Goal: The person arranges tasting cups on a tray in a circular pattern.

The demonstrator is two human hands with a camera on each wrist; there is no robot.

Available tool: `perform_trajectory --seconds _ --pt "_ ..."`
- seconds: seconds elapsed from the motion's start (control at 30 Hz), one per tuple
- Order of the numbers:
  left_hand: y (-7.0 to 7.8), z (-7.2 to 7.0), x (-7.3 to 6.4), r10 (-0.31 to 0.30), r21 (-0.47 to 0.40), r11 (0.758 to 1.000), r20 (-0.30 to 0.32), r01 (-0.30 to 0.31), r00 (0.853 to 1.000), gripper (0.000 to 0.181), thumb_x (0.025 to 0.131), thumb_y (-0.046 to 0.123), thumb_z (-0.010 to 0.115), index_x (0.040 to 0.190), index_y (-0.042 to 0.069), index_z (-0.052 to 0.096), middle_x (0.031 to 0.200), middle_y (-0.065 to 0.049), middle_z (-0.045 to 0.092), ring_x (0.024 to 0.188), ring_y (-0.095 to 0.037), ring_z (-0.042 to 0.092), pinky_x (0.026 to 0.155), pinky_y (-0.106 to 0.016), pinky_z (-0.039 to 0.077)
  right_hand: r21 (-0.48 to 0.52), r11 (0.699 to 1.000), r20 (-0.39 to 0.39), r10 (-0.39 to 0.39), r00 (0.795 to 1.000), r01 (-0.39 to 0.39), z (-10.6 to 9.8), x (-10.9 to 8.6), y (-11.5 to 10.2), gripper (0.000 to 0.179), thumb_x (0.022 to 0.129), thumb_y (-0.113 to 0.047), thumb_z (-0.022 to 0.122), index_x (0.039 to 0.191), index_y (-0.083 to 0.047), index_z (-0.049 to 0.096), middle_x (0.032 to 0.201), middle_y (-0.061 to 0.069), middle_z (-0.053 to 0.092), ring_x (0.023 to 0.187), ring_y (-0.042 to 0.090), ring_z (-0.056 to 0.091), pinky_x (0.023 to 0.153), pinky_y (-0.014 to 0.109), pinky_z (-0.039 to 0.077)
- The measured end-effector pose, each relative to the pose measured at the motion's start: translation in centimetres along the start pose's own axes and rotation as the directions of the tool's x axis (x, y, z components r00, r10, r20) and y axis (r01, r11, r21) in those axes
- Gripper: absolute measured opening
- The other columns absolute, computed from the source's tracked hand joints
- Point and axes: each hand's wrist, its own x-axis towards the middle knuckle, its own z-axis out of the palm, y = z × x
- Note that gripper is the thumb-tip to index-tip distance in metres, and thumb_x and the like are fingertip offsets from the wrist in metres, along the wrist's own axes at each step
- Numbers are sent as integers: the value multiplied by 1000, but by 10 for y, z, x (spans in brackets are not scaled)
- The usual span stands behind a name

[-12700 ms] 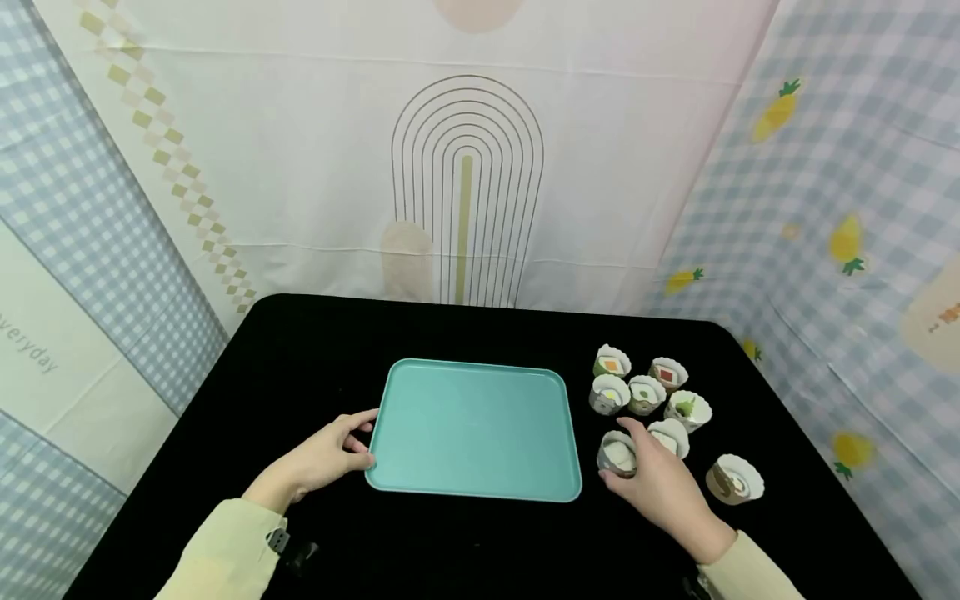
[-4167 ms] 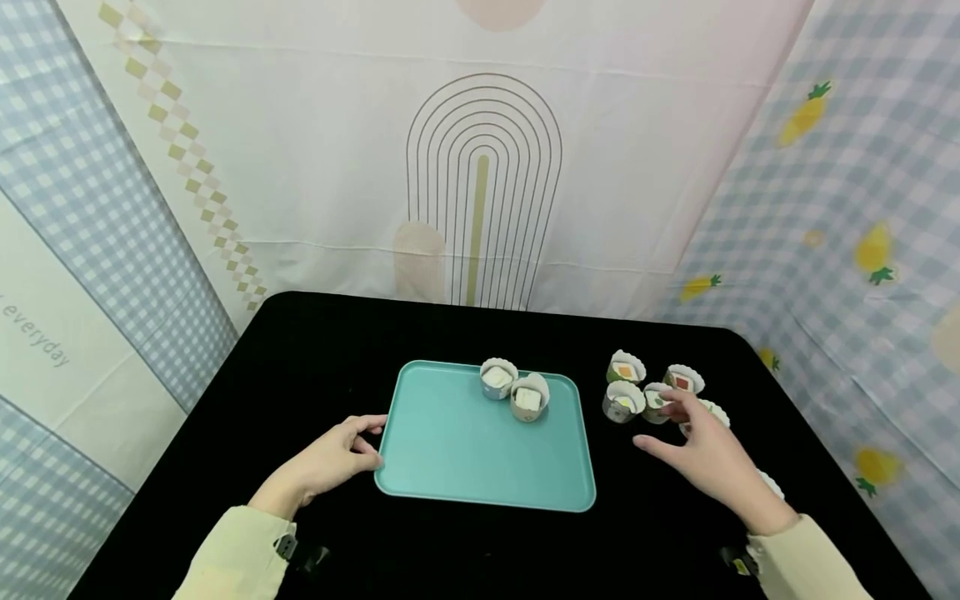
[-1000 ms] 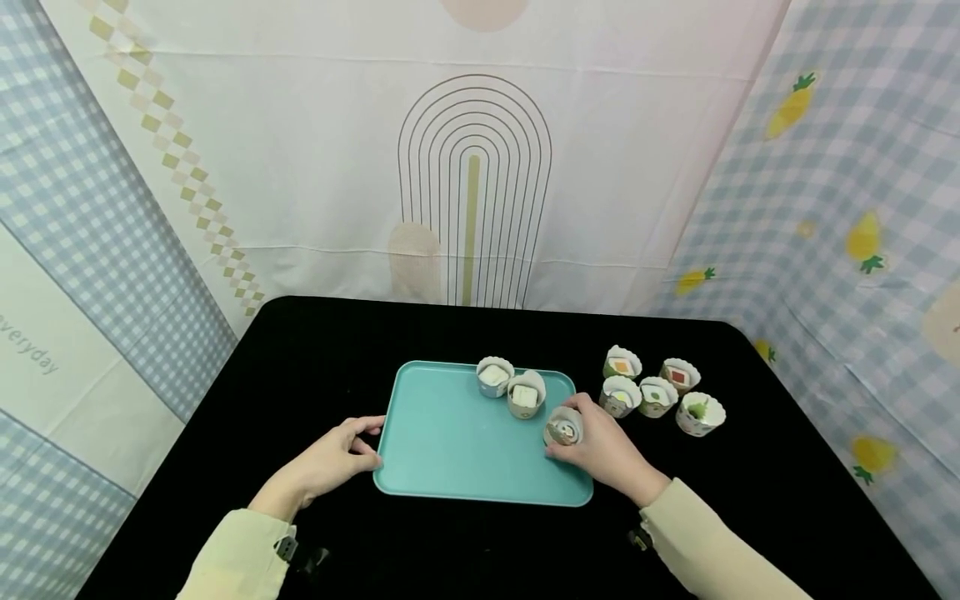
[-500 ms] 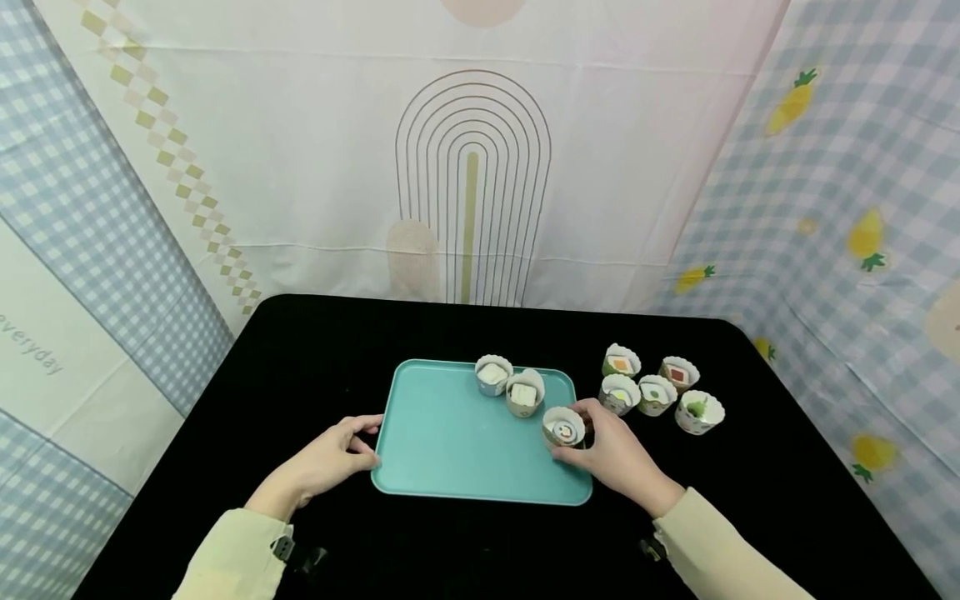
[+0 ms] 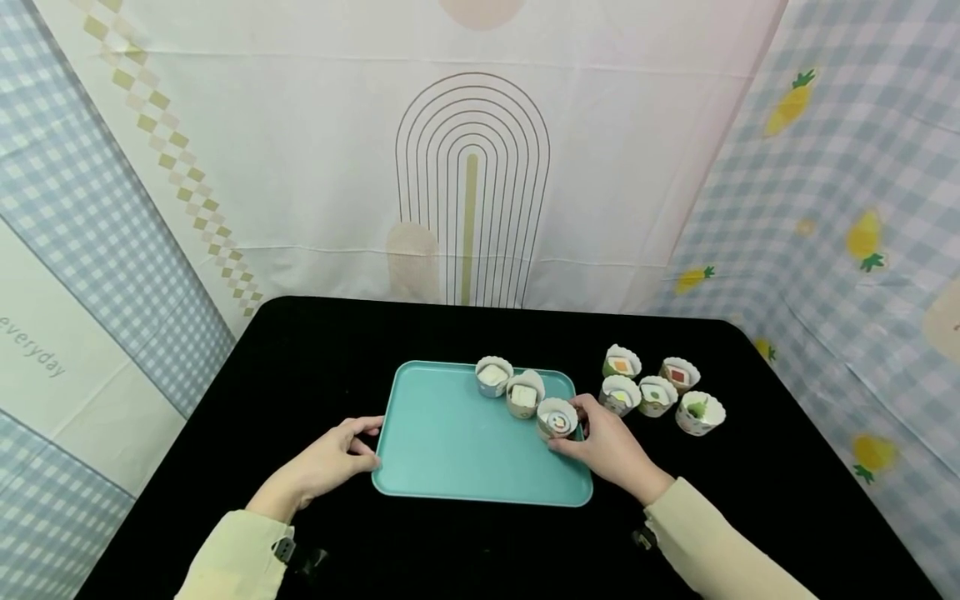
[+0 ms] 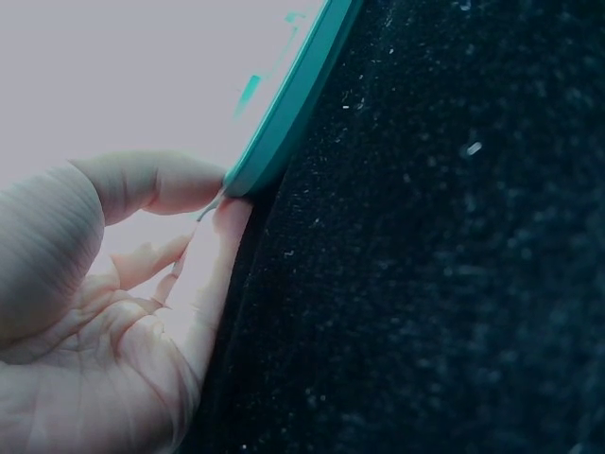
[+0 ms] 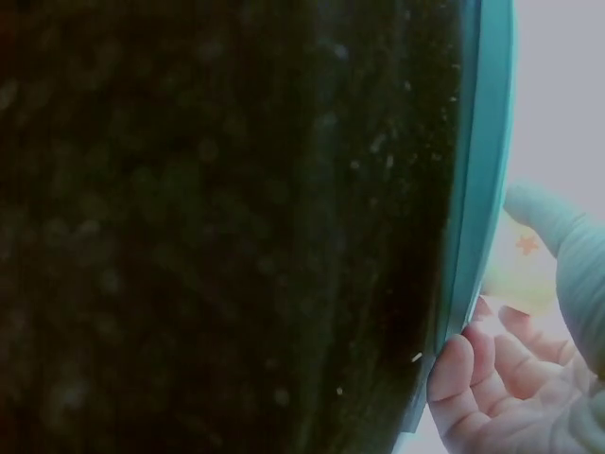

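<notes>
In the head view my left hand (image 5: 330,458) pinches the left rim of a teal tray (image 5: 450,442) with thumb and fingertips; the left wrist view shows the thumb (image 6: 180,182) at its edge. My right hand (image 5: 611,446) grips a paper baking cup (image 5: 547,427) with a small round piece inside, over the tray's right side. Seen from the right wrist, the other fingers (image 7: 454,369) lie by the tray's rim. Just behind that cup stand two more on the tray: a beige baking cup (image 5: 522,410) and a bluish baking cup (image 5: 491,390), both with white pieces inside.
Right of the tray, several filled baking cups stand grouped on the black table (image 5: 315,350), among them one with an orange square (image 5: 621,365), one with a red square (image 5: 678,377) and one with a green piece (image 5: 697,410). Patterned cloths (image 5: 315,167) hang behind and at both sides.
Two cups went from the right group onto the tray earlier, then a third came over in my right hand. Lately that cup shifted slightly toward the beige one. The left hand stays put.
</notes>
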Motion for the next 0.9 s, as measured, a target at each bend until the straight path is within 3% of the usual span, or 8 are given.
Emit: perform_trajectory --seconds 0.53,0.9 --pt "2 -2 -1 10 -36 999 25 -10 1000 60 79 13 65 133 17 41 123 -8 39 85 -20 54 78 -40 43 -19 1000 5 19 1000 -19 0 2 -2 60 66 -44 75 112 -18 47 92 -4 53 70 12 50 56 30 42" --pt "5 -2 -4 4 -30 1000 27 -4 1000 59 79 16 66 133 18 42 122 -7 39 86 -19 54 79 -40 42 -10 1000 18 29 999 -29 -1 1 -4 60 66 -43 75 113 -18 47 92 -3 53 71 13 50 57 30 42"
